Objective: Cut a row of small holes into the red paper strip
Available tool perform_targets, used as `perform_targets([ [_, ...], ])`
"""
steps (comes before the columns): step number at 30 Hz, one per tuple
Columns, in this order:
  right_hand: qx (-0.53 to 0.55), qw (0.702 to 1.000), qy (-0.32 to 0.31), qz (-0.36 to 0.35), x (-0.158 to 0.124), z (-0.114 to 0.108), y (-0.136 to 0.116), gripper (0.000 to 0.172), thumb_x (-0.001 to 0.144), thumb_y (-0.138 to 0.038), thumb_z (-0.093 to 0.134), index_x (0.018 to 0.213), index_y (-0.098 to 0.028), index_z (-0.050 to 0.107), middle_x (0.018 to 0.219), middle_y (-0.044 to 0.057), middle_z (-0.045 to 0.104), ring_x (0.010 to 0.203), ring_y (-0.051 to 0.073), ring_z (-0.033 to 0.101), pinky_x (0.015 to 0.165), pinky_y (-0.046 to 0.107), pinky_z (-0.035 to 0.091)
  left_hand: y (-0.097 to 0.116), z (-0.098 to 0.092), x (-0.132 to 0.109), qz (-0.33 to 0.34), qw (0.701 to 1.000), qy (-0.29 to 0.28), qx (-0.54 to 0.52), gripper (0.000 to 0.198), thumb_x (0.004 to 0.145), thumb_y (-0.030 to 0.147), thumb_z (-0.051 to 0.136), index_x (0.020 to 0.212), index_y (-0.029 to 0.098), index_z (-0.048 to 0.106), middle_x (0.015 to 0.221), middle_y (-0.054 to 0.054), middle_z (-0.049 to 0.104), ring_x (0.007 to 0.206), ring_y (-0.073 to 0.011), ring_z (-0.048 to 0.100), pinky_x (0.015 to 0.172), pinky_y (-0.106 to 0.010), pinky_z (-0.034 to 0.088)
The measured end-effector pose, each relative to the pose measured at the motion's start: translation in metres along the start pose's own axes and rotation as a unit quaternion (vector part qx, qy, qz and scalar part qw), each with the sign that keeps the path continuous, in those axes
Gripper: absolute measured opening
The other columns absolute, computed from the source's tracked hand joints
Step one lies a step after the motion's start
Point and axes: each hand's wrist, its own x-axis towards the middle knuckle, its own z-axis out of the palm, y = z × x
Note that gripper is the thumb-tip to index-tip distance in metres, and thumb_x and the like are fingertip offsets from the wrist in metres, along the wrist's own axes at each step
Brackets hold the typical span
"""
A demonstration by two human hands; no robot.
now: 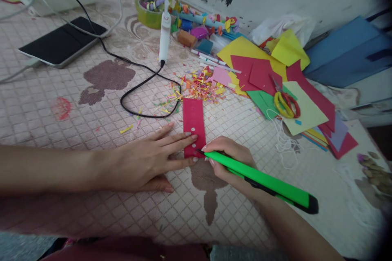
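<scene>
A red paper strip (193, 114) lies flat on the patterned tablecloth, with a column of small pale round spots down its middle. My left hand (153, 155) rests palm down from the left, fingers spread, its fingertips pressing on the strip's lower half. It holds nothing. My right hand (231, 157) grips a green utility knife (260, 175) with a black end. The knife's dark tip touches the strip near its lower right edge, close to my left fingertips. The fingers of my right hand partly cover the knife's front section.
Colourful paper scraps (203, 85) lie beyond the strip, near a black cord (122, 102) leading to a white tool (164, 38). Scissors (286, 104) rest on coloured paper sheets (309, 110) to the right. A dark tablet (63, 40) and yellow tape roll (148, 14) lie farther back.
</scene>
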Motion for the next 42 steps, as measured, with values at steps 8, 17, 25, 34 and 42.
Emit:
perform_targets([
  [8, 0.000, 1.000, 0.005, 0.005, -0.0016, 0.0005, -0.0014, 0.027, 0.083, -0.004, 0.060, 0.102, -0.022, 0.069, 0.091, 0.003, 0.074, 0.083, 0.015, 0.071, 0.075, 0.026, 0.059, 0.0007, -0.0017, 0.0008, -0.008, 1.000, 0.004, 0.013, 0.064, 0.099, 0.044, 0.063, 0.156, 0.023, 0.044, 0.166, -0.019, 0.035, 0.157, -0.0316, 0.030, 0.129, -0.059, 0.014],
  [17, -0.001, 1.000, 0.007, 0.006, -0.0031, 0.0009, 0.0005, 0.030, 0.082, -0.004, 0.059, 0.103, -0.023, 0.068, 0.091, 0.002, 0.074, 0.082, 0.015, 0.071, 0.074, 0.027, 0.059, 0.0057, -0.0004, 0.0020, -0.017, 0.999, 0.015, 0.048, 0.066, 0.095, 0.054, 0.067, 0.151, 0.024, 0.050, 0.160, -0.018, 0.046, 0.151, -0.0347, 0.041, 0.128, -0.064, 0.008],
  [25, 0.006, 1.000, -0.011, -0.007, -0.0011, -0.0015, 0.0008, 0.028, 0.084, -0.004, 0.059, 0.104, -0.021, 0.068, 0.091, 0.003, 0.072, 0.082, 0.014, 0.070, 0.075, 0.027, 0.059, 0.0027, 0.0048, -0.0014, 0.012, 0.998, 0.045, 0.040, 0.062, 0.100, 0.049, 0.063, 0.150, 0.015, 0.051, 0.161, -0.018, 0.045, 0.153, -0.0314, 0.037, 0.131, -0.051, 0.011],
  [34, 0.005, 1.000, -0.007, 0.000, -0.0017, -0.0014, 0.0009, 0.029, 0.085, -0.004, 0.058, 0.104, -0.024, 0.068, 0.091, 0.003, 0.072, 0.081, 0.016, 0.070, 0.073, 0.030, 0.060, 0.0049, 0.0023, -0.0002, -0.004, 0.999, 0.022, 0.037, 0.058, 0.099, 0.046, 0.064, 0.150, 0.021, 0.053, 0.162, -0.016, 0.044, 0.155, -0.0303, 0.034, 0.131, -0.052, 0.013],
  [42, 0.001, 1.000, -0.012, -0.003, -0.0016, -0.0018, -0.0001, 0.030, 0.084, -0.004, 0.058, 0.104, -0.024, 0.067, 0.090, 0.003, 0.072, 0.082, 0.016, 0.070, 0.074, 0.030, 0.060, 0.0050, 0.0023, 0.0003, -0.004, 0.999, 0.017, 0.037, 0.061, 0.096, 0.047, 0.069, 0.148, 0.019, 0.054, 0.161, -0.016, 0.045, 0.155, -0.0317, 0.034, 0.131, -0.054, 0.012],
])
